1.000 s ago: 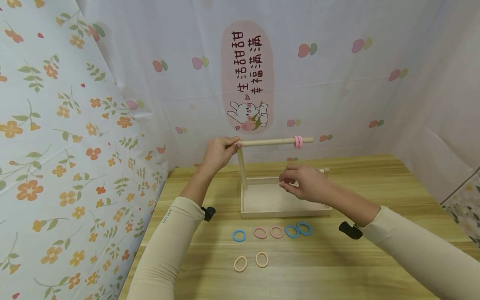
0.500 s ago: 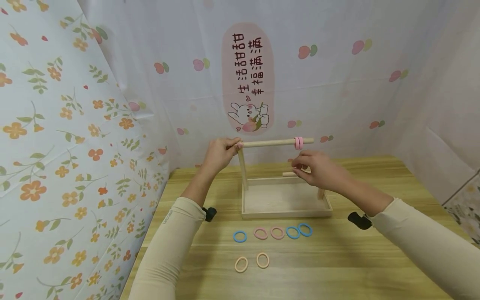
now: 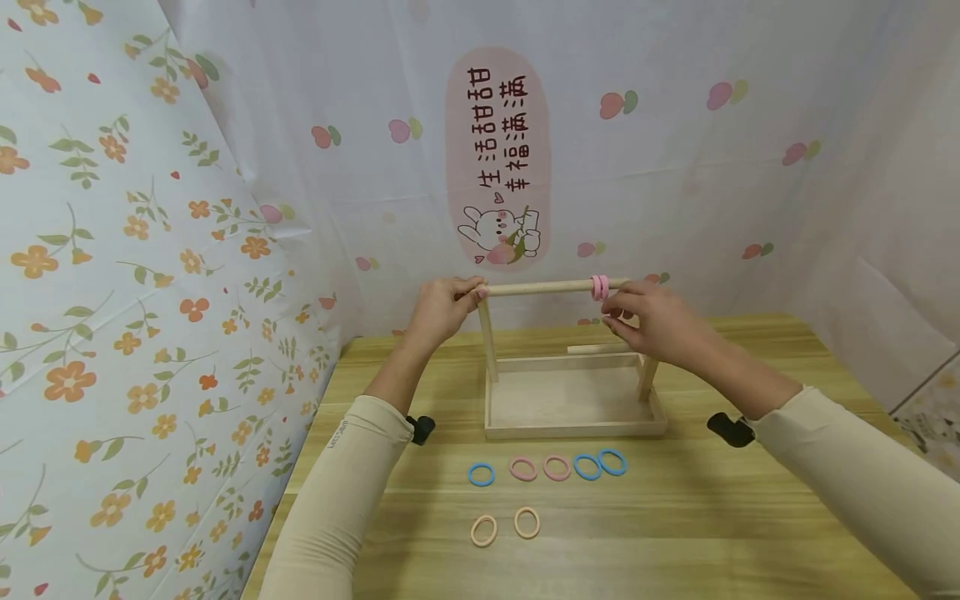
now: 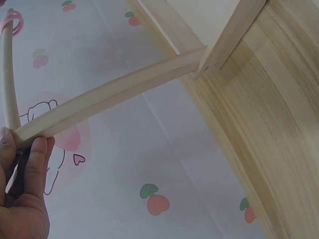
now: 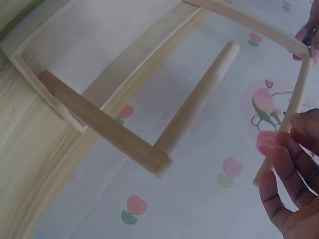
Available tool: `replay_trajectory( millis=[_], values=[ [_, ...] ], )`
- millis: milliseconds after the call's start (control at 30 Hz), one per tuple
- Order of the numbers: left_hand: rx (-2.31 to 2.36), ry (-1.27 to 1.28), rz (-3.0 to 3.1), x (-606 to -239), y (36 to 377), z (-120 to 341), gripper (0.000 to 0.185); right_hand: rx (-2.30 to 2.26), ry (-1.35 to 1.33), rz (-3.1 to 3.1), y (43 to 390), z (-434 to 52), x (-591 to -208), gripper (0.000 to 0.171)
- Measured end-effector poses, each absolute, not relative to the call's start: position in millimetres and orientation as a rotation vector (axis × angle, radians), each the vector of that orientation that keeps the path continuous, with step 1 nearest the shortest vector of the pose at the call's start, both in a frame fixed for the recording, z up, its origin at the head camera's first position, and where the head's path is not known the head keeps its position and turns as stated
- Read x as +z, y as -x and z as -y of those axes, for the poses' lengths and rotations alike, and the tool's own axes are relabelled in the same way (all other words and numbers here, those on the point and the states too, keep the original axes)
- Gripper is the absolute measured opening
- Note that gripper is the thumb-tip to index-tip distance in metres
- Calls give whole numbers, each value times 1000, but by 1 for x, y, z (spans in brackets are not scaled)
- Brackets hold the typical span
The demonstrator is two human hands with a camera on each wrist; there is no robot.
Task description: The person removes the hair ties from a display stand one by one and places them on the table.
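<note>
From the head camera, your left hand (image 3: 441, 307) grips the left end of the round pale wooden rod (image 3: 536, 287), fingers curled round it right where it meets the left upright post (image 3: 488, 340); your right hand (image 3: 651, 321) is at the rod's right end, fingertips pinching it just beside the two pink hair ties (image 3: 598, 287) threaded on it; the rod lies level above the shallow pale wooden tray (image 3: 574, 427) on the light wooden table (image 3: 750, 517); a second post (image 3: 647, 377) rises at the tray's right side, and a short wooden dowel (image 3: 594, 349) lies behind the tray; in front of the tray sit a row of blue and pink hair ties (image 3: 546, 467) and, nearer you, two beige hair ties (image 3: 505, 526).

From the left wrist camera, your left hand (image 4: 22, 199) wraps its fingers (image 4: 36, 162) round the joint where rod (image 4: 9, 79) and post (image 4: 109, 102) meet; the pink ties (image 4: 13, 21) show at the rod's far end.

From the right wrist camera, your right hand (image 5: 294, 184) curls its fingers (image 5: 276, 186) about the rod (image 5: 286, 124); whether they touch it here you cannot tell; the right post (image 5: 102, 127) stands up from the tray (image 5: 99, 45), with the loose dowel (image 5: 197, 97) beyond it.
</note>
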State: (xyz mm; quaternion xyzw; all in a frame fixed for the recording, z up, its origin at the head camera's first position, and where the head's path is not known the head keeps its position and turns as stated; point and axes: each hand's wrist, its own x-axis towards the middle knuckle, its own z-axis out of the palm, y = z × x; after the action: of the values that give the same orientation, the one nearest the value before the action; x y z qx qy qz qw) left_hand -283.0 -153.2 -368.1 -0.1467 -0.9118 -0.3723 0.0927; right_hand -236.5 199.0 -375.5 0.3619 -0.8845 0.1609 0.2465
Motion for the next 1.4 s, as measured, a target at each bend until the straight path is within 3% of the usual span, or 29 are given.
replay_trajectory(
  millis=[733, 1200, 1400],
  values=[
    [-1150, 423, 2700, -370, 284, 155, 35, 476, -884, 2257, 256, -207, -378, 22],
    [-1128, 412, 2715, -369, 284, 156, 34, 415, -799, 2304, 263, -202, -379, 47],
    [-1117, 426, 2713, -368, 283, 156, 35, 425, -789, 2342, 265, -198, -384, 41]
  ],
)
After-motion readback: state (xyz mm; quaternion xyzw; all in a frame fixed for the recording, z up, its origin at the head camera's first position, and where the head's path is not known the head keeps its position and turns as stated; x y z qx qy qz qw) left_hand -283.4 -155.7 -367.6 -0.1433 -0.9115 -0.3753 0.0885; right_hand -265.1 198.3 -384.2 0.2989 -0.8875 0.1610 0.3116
